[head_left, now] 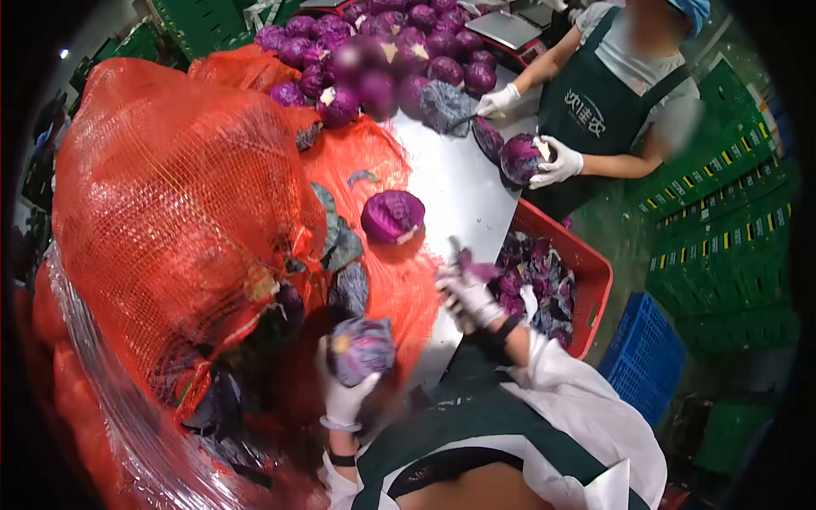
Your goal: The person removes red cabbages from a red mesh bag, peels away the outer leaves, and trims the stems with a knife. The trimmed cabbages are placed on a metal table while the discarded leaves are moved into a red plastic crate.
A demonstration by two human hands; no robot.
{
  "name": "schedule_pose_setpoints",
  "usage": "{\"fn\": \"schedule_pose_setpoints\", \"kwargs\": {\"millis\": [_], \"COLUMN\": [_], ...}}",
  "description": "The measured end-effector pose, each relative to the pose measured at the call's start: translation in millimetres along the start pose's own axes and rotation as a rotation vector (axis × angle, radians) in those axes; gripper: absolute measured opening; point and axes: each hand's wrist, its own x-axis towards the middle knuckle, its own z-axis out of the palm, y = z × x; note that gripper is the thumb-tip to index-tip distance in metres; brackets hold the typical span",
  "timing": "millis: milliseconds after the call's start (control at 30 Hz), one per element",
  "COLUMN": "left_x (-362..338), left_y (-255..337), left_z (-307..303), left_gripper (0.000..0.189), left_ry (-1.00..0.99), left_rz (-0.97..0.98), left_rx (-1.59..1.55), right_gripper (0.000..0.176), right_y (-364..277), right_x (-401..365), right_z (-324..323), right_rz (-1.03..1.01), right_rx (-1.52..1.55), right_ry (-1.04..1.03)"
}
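Note:
My left hand point(344, 387), in a white glove, is wrapped around a red cabbage point(364, 350) whose pale stem end shows, near the table's front edge. My right hand point(472, 296), also gloved, is closed and smeared by motion over the right edge of the table. A purple cabbage leaf point(481, 271) sticks out from its fingers; whether a tool is also in that hand is too blurred to tell. Ahead of both hands, one trimmed red cabbage point(393, 216) rests on orange mesh point(399, 293) spread over the metal table point(463, 191).
A bulging orange mesh sack point(178, 212) stands at left with loose outer leaves beside it. Many cabbages point(340, 59) are heaped at the back near a scale point(506, 31). A red bin point(599, 285) of leaves is at right. Across, a co-worker point(612, 93) holds a cabbage point(522, 159).

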Motion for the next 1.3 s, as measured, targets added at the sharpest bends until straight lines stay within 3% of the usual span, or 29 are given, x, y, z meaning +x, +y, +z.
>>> {"fn": "schedule_pose_setpoints", "kwargs": {"millis": [33,100,133,167,267,300,367,433,467,500,600,767,1033,1067,1100,1233,1300], "left_x": [0.1,5.2,6.7,5.9,15.4,20.3,28.1,30.4,29.8,27.3,23.7,25.2,32.1,34.7,35.3,30.4,21.5], "left_y": [14.4,34.9,24.8,17.0,9.3,10.9,17.1,33.1,36.7,39.5,42.0,40.3,36.1,38.1,38.6,36.2,26.3], "left_z": [9.1,33.6,48.5,64.1,75.9,77.0,81.7,91.9,100.2,107.5,121.6,127.7,123.8,124.4,128.2,127.5,114.9], "left_gripper": [0.104,0.102,0.103,0.106,0.11,0.111,0.11,0.109,0.11,0.11,0.11,0.106,0.105,0.104,0.104,0.103,0.103], "left_ry": [-0.087,-0.217,-0.296,-0.313,-0.334,-0.352,-0.391,-0.44,-0.443,-0.461,-0.37,-0.361,-0.362,-0.379,-0.39,-0.394,-0.319], "left_rz": [0.043,0.163,0.126,0.112,0.093,0.087,0.099,0.041,0.062,0.071,0.071,0.095,0.12,0.103,0.102,0.194,0.152], "left_rx": [0.197,0.503,0.592,0.647,0.434,0.441,0.466,0.598,0.68,0.681,0.776,0.814,0.777,0.775,0.77,0.813,0.636], "right_gripper": [0.028,0.024,0.022,0.02,0.02,0.024,0.027,0.03,0.031,0.032,0.021,0.023,0.017,0.019,0.027,0.037,0.043], "right_y": [3.0,-23.5,-34.3,-19.6,26.9,73.4,55.4,35.8,1.2,-0.2,-8.2,-12.5,-28.6,-13.0,-5.2,29.6,-7.1], "right_x": [-3.4,-50.5,-76.6,-90.9,-150.6,-157.4,-168.5,-155.7,-163.8,-158.3,-154.1,-114.4,-142.2,-131.3,-116.9,-54.0,-71.8], "right_z": [-28.7,-27.8,-23.1,-31.9,-18.0,-30.3,-19.4,-18.5,-2.1,-0.9,9.9,12.5,15.6,12.6,13.8,-11.3,-5.4], "right_rz": [0.055,-0.127,-0.196,-0.052,0.215,0.215,0.142,-0.657,-0.475,-0.591,-0.417,-0.452,-0.209,-0.348,-0.339,-0.265,-0.074], "right_rx": [0.138,-0.086,-0.183,-0.368,-0.285,-0.339,-0.368,-1.006,-1.04,-1.076,-1.38,-1.338,-1.4,-1.367,-1.382,-1.327,-1.198], "right_ry": [0.054,0.386,0.283,0.176,-0.012,-0.125,-0.092,0.093,0.116,0.115,0.058,-0.001,-0.097,-0.017,0.016,-0.081,-0.139]}}
